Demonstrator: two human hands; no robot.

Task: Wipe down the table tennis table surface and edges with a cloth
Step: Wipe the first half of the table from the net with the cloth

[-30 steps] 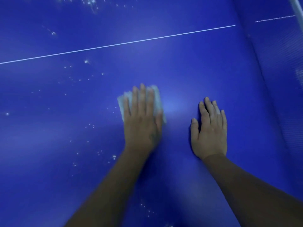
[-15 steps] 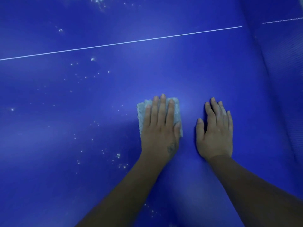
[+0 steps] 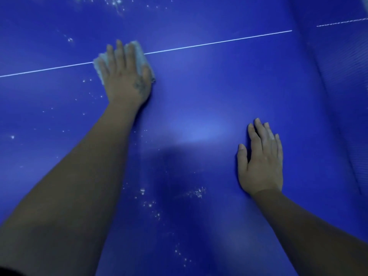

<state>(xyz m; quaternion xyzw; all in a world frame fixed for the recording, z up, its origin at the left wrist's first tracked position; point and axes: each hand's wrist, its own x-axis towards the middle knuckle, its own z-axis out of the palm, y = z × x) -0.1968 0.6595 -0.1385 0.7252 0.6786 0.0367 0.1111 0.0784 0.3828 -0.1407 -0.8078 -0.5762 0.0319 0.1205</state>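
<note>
Two grips lie flat on the blue surface (image 3: 199, 92), whose left and near parts are dotted with white specks (image 3: 149, 204). The left grip (image 3: 124, 76), fingers straight and slightly spread, presses a pale cloth (image 3: 137, 50) down toward the far side, right over the thin white line (image 3: 219, 42) that crosses the surface. Well apart to the right and nearer the person, the right grip (image 3: 260, 162) rests palm-down on bare blue, fingers straight and holding nothing, near a darker ribbed panel (image 3: 342, 80) along the right edge.
</note>
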